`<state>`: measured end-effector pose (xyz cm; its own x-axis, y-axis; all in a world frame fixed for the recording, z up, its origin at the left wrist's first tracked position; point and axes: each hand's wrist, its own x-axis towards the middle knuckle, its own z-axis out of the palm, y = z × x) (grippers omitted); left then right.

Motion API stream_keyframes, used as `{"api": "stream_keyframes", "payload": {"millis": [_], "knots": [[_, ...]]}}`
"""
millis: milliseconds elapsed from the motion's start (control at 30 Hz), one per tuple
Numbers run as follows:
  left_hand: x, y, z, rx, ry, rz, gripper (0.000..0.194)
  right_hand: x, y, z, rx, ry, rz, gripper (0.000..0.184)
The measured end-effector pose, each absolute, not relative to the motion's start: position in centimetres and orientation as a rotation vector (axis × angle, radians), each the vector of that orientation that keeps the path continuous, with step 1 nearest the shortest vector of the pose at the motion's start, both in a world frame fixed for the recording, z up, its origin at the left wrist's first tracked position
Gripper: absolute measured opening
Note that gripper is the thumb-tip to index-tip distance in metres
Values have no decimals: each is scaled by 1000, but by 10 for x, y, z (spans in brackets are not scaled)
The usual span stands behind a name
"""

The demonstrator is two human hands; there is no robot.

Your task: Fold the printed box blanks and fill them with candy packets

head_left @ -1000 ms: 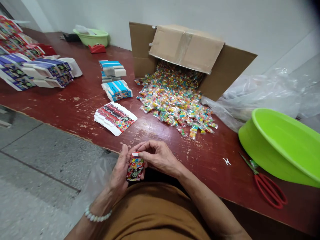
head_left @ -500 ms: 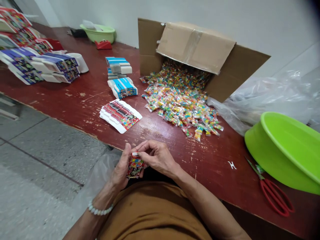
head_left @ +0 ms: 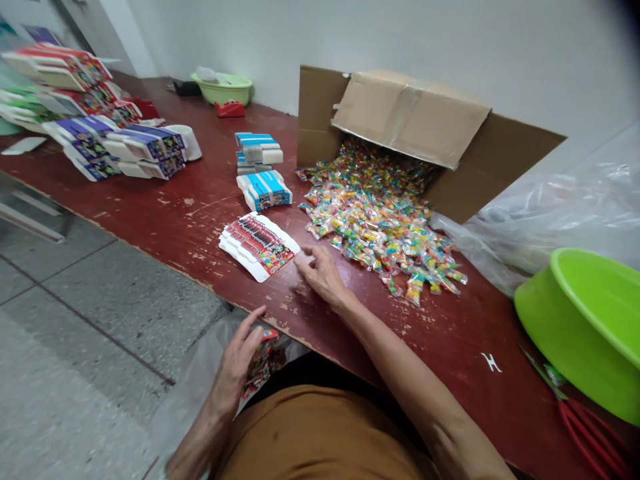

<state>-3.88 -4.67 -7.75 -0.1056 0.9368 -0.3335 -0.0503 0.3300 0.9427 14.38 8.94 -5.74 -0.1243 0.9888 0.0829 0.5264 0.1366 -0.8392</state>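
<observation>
My left hand (head_left: 239, 360) is below the table edge, closed round a small red printed box (head_left: 260, 363) over a clear plastic bag (head_left: 200, 373). My right hand (head_left: 323, 273) is stretched out over the red table (head_left: 200, 213), fingers loosely apart and holding nothing. It lies just right of a stack of flat red printed box blanks (head_left: 260, 245) and left of a heap of small colourful candy packets (head_left: 380, 217). The packets spill from a cardboard carton (head_left: 415, 120) lying on its side.
Blue box blanks (head_left: 264, 189) lie behind the red stack, and piles of purple and red boxes (head_left: 120, 143) fill the far left. A green basin (head_left: 585, 327) and red scissors (head_left: 590, 433) sit at right, with clear plastic sheeting (head_left: 550, 207) behind. A second basin (head_left: 223, 87) stands far back.
My right hand let go of the small box and moved forward onto the table beside the red blanks. My left hand lowered the box towards the bag.
</observation>
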Motion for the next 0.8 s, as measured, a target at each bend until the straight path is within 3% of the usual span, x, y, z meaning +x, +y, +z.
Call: {"api": "stream_keyframes", "payload": {"millis": [100,267,433,567,667,800], "knots": [[-57,-53,-95,1001,1601,1059,74,132,124,-60,-1768,-1849,601,49],[-70,-49,-98,1073,1655,1156,67,114,130,-73,-1874,-1759,499,45],[-66,-25,-71,1324,1704,1456,52,127,127,-64,-1536,-1337,1026,25],[-64,-9,-42,1425,1680,1592,54,155,103,-46,-1287,-1323,1268,30],[-53,-10,-30,1165,1252,1226,53,171,71,-37,-943,-1297,1546,36],[-23,-24,-29,737,680,670,57,177,38,-32,-826,-1249,1731,35]]}}
